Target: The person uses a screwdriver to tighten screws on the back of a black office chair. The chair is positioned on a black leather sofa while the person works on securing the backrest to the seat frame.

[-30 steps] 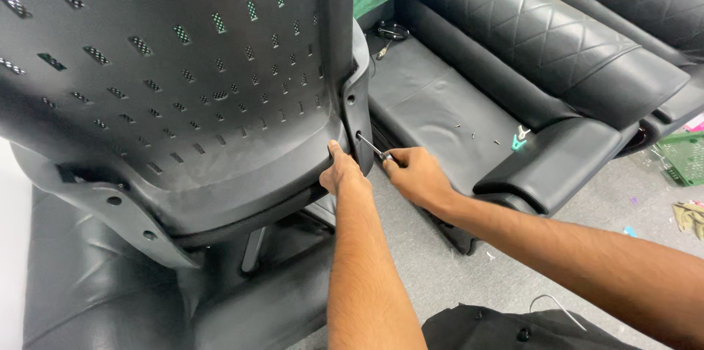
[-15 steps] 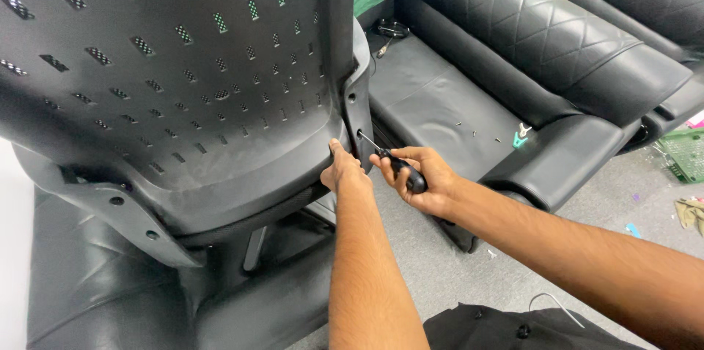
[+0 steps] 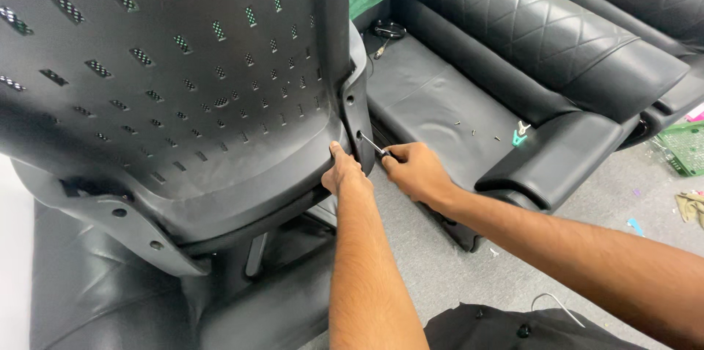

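A: The perforated black chair back (image 3: pixel 176 79) is steadied at its lower right edge by the left hand (image 3: pixel 343 172), fingers curled against the shell. The screwdriver (image 3: pixel 372 146) is gripped in the right hand (image 3: pixel 414 172), fingers clenched round the handle, shaft aimed at a hole in the side bracket (image 3: pixel 359 112).

B: For a clean drive, it is judged that the shaft should be kept in line with the hole and the shell held firm so the tip is not cammed out.

A: Noted. The tip and any screw cannot be made out; the handle is covered by the fingers.

B: Small screws (image 3: pixel 469 129) and a green piece (image 3: pixel 519 137) are seen on the black sofa seat (image 3: pixel 433 101), well apart. The chair base is cut off below
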